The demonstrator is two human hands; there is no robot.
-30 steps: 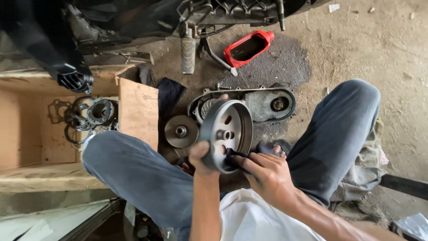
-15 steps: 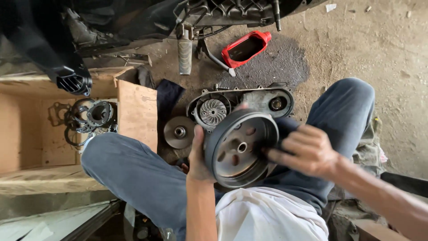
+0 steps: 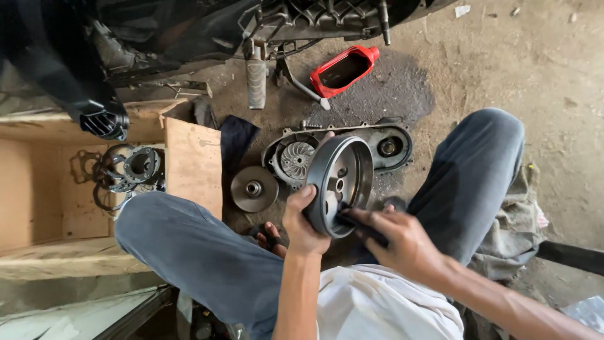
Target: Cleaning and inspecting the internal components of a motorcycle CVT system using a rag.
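- The left hand [image 3: 301,223] grips the rim of a dark metal drum [image 3: 338,186] — a bell-shaped part with holes in its face — held tilted on edge above the floor between the person's knees; its fingers are pressed around the near rim, thumb on the outer wall.
- The right hand [image 3: 402,242] reaches into the drum's open mouth, fingers pinched on a small dark piece [image 3: 360,228] laid against the inner wall; what the piece is cannot be told.
- Open room is tight: the left leg [image 3: 195,249] and right leg [image 3: 469,182], both in grey trousers, close in the sides, leaving only a narrow strip of bare floor [image 3: 503,69] under and ahead of the drum.
- Just behind the drum lies a grey engine cover [image 3: 390,148] flat on the floor, with a finned round part [image 3: 297,160] sitting in its left end — the drum's far edge overlaps it in view.
- A flat round disc [image 3: 254,188] lies just left of the cover, near the left hand.
- A wooden crate [image 3: 189,164] stands to the left, holding rings and a round metal part [image 3: 139,165].
- Farther off, a red container [image 3: 343,70] lies on a dark stain, beside a foot peg [image 3: 255,82] of the vehicle above.
- A crumpled cloth [image 3: 516,226] lies at the right, past the right knee.
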